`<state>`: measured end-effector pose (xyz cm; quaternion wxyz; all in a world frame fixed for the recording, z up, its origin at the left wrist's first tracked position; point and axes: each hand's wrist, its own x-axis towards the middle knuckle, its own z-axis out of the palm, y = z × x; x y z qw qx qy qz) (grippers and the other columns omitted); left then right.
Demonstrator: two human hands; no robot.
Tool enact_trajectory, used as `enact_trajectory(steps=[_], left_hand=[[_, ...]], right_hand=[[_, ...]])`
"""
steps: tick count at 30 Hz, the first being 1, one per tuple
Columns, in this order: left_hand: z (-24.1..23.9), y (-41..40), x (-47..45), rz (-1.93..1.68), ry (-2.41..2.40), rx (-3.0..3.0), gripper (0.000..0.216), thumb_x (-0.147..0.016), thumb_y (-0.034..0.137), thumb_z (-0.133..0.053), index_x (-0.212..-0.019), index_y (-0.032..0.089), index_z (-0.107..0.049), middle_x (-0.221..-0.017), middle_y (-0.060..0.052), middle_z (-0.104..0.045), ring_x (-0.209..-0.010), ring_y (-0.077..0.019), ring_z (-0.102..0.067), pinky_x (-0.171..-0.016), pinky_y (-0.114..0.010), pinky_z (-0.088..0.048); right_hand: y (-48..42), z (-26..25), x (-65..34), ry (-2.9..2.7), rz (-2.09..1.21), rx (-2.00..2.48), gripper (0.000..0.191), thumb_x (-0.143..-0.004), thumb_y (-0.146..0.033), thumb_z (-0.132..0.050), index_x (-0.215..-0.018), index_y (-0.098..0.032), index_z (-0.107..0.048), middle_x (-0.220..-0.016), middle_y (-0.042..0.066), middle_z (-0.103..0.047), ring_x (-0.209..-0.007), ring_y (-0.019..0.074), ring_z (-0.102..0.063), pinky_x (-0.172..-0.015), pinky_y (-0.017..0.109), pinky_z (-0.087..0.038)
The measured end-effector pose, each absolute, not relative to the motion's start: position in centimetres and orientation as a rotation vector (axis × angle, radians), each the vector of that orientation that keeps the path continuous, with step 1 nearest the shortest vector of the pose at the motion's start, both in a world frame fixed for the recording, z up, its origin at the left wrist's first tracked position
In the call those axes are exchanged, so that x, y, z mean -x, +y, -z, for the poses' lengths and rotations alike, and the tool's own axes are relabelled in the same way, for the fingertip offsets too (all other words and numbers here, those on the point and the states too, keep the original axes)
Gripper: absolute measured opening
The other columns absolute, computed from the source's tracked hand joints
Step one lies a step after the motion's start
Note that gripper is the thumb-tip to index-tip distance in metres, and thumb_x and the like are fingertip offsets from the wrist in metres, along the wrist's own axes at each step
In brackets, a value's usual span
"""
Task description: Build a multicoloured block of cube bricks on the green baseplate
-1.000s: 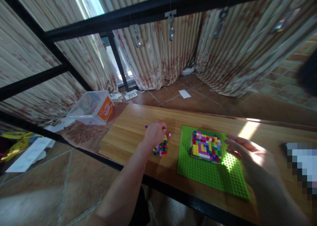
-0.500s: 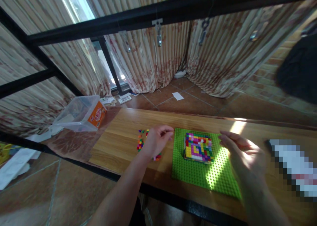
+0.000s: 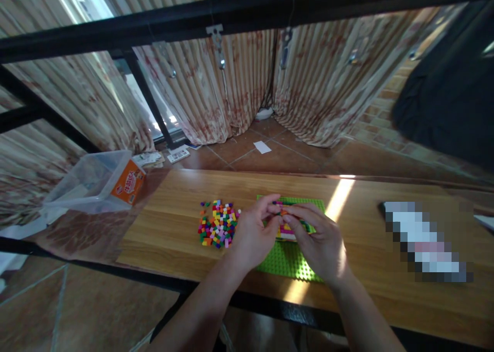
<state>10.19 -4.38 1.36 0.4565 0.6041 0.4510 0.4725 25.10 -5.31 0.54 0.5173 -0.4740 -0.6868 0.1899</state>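
My left hand [image 3: 257, 233] and my right hand [image 3: 322, 239] meet over a multicoloured block of small toy bricks [image 3: 286, 234]. Both sets of fingertips are pinched close together, and whatever is between them is too small and too covered to make out. Much of the brick block is hidden under the fingers. It sits on a green studded baseplate [image 3: 287, 264], whose front part shows below my hands. Just left of my left hand, a loose pile of small coloured bricks [image 3: 218, 223] lies on the wooden table [image 3: 162, 228].
A dark-edged flat object, its face pixelated [image 3: 424, 241], lies on the table to the right. Beyond the left end, a clear plastic bin [image 3: 92, 179] with an orange label stands on the floor. A dark metal bar [image 3: 247, 17] crosses before the curtains.
My hands have come together over the brick block from either side of it. The loose pile, mostly covered by my left arm before, now shows. The camera view has shifted to the right.
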Motion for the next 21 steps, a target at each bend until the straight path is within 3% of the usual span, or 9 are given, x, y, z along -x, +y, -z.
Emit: enact_trajectory(steps=[7,13,16,21], left_hand=[[-1.1,-4.6,-11.4,-1.155,1.281,-1.498,0.034,-0.086,0.010,-0.061,-0.119,0.019,-0.060,-0.099,-0.006,-0.076,-0.090,-0.0180,-0.074,-0.086,-0.033,-0.061],[-1.5,-4.4,-11.0,-1.054,1.387,-1.574,0.028,-0.085,0.014,-0.059,-0.112,0.018,-0.066,-0.095,-0.006,-0.076,-0.080,-0.0158,-0.071,-0.075,-0.028,-0.058],[-1.6,-4.5,-10.8,-0.947,1.402,-1.666,0.025,-0.089,0.022,-0.055,-0.111,0.018,-0.069,-0.092,-0.005,-0.076,-0.071,-0.0148,-0.067,-0.068,-0.027,-0.053],[-1.9,-5.0,-11.3,-0.811,1.367,-1.787,0.026,-0.092,0.032,-0.052,-0.105,0.018,-0.071,-0.077,-0.003,-0.071,-0.065,-0.0144,-0.060,-0.060,-0.026,-0.044]], right_hand=[[-5.6,-0.1,-25.4,-1.694,-0.295,1.114,0.020,-0.095,-0.022,-0.058,-0.101,-0.028,-0.076,-0.099,0.005,-0.073,-0.088,0.0176,-0.070,-0.079,0.036,-0.061],[-5.0,-0.2,-28.8,-1.571,-0.159,1.298,0.013,-0.092,-0.028,-0.062,-0.093,-0.025,-0.075,-0.093,0.004,-0.073,-0.082,0.0175,-0.069,-0.076,0.035,-0.059],[-4.8,-0.2,-30.7,-1.513,-0.210,1.413,0.016,-0.091,-0.033,-0.063,-0.089,-0.023,-0.075,-0.086,0.003,-0.073,-0.077,0.0174,-0.068,-0.072,0.034,-0.056],[-4.9,0.8,-30.9,-1.633,-0.339,1.381,0.018,-0.089,-0.037,-0.064,-0.088,-0.025,-0.076,-0.092,0.004,-0.072,-0.081,0.0177,-0.068,-0.074,0.035,-0.057]])
